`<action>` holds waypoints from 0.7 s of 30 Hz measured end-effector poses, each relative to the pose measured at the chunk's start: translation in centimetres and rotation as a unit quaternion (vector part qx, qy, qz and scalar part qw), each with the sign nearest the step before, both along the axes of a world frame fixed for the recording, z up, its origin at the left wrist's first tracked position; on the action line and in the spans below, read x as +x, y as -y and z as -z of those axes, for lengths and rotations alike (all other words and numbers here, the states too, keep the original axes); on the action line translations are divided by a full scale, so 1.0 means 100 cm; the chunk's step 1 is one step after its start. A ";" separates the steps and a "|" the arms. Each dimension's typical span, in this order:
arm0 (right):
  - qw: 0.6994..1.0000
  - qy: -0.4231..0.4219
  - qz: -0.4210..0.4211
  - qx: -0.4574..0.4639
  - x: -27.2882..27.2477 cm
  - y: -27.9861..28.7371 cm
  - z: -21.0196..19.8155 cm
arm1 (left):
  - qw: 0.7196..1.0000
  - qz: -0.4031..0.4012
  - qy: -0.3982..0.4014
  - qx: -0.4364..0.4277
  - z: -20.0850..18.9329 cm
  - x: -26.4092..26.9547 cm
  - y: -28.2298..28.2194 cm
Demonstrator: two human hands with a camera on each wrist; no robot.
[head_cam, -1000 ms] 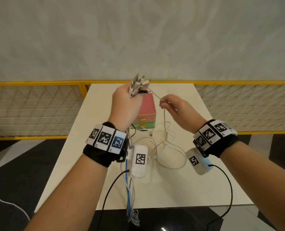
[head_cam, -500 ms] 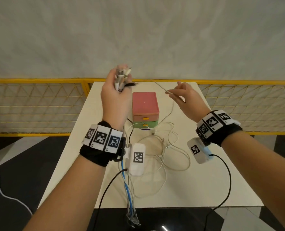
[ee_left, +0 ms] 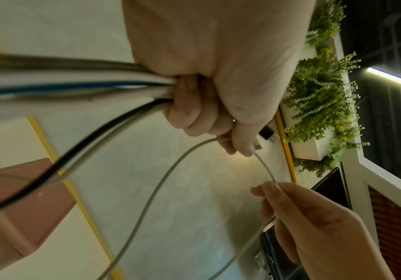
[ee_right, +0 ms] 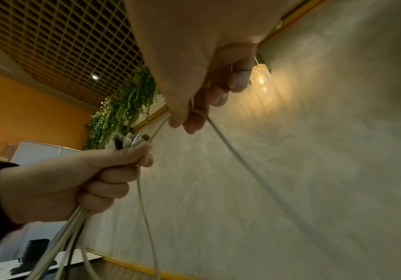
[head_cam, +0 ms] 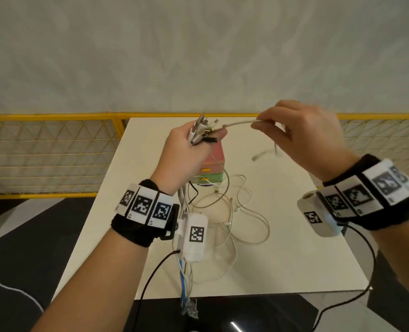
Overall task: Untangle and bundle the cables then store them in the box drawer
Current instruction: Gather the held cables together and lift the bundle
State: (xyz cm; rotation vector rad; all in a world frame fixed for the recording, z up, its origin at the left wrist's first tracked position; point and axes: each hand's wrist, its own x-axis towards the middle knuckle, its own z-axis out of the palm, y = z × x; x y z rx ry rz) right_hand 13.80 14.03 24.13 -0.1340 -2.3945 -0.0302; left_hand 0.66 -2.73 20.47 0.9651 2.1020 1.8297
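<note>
My left hand (head_cam: pixel 186 149) is raised above the table and grips a bunch of cables (head_cam: pixel 200 131) near their plug ends, which stick up out of the fist. The bunch (ee_left: pixel 86 85) holds white, blue and black cables, and their tails hang down past my wrist over the table's near edge. My right hand (head_cam: pixel 292 130) pinches one white cable (head_cam: pixel 237 125) a short way right of the bunch; its free end dangles blurred below. Behind my left hand stands the small box (head_cam: pixel 214 164), pink on top with a green drawer (head_cam: pixel 208 179) under it.
Loose white cable loops (head_cam: pixel 241 216) lie tangled on the white table (head_cam: pixel 282 248) in front of the box. A yellow mesh railing (head_cam: pixel 43 152) runs behind the table, with a grey wall beyond. Dark floor shows on both sides.
My left hand has come back right and lower with the bunch. My right hand has risen and moved right, drawing the white cable out level between the hands.
</note>
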 end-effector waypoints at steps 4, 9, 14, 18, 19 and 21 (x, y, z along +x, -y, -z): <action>0.988 0.119 0.014 -0.093 0.025 0.020 0.006 | 1.000 0.001 0.018 0.026 -0.003 0.014 0.007; 0.909 0.233 -0.092 -0.333 0.046 0.046 0.031 | 0.999 0.000 0.020 0.036 0.002 0.027 0.017; 0.862 0.302 -0.102 -0.394 0.061 0.063 0.064 | 0.996 -0.060 0.048 0.047 0.006 0.038 0.029; 0.839 0.359 -0.089 -0.399 0.071 0.072 0.087 | 0.991 -0.102 0.056 0.069 0.006 0.047 0.036; 0.830 0.374 -0.091 -0.404 0.075 0.075 0.091 | 0.989 -0.110 0.059 0.076 0.006 0.049 0.038; 0.803 0.404 -0.098 -0.428 0.082 0.083 0.098 | 0.989 -0.111 0.058 0.076 0.007 0.053 0.041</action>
